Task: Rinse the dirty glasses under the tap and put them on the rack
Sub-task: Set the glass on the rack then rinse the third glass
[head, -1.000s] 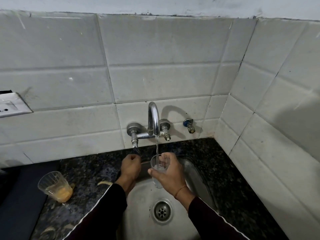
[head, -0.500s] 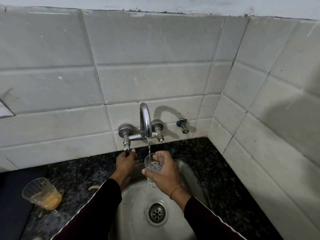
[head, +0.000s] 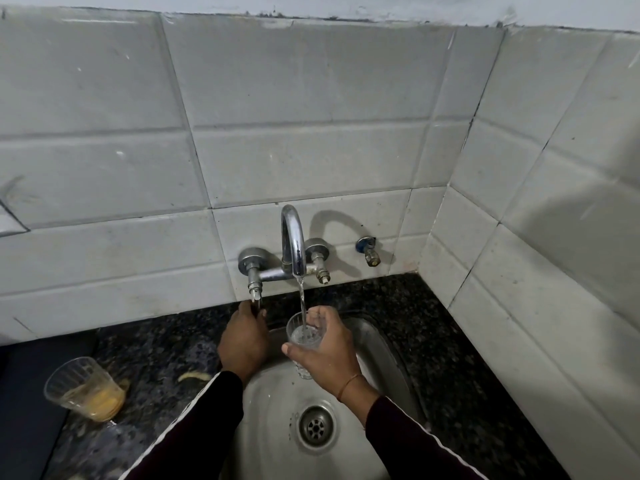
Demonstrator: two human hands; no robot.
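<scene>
My right hand (head: 329, 355) holds a clear glass (head: 304, 336) upright over the steel sink (head: 381, 344), right under the chrome tap (head: 293, 244). A thin stream of water runs from the spout into the glass. My left hand (head: 244, 341) is closed on the tap's left handle (head: 255, 299), below the left valve. A second glass (head: 85, 389), dirty with yellow residue, stands tilted on the dark counter at the left. No rack is in view.
Dark speckled granite counter (head: 433, 341) surrounds the sink. The drain (head: 316, 426) lies below my right wrist. A small brass valve (head: 370, 256) sticks out of the tiled wall right of the tap. Yellow food scraps (head: 194, 375) lie on the counter. Tiled walls meet in a corner at the right.
My left hand rose from the sink's edge to the left tap handle and closed on it. The glass stayed under the running water. The camera view shifted a little to the right.
</scene>
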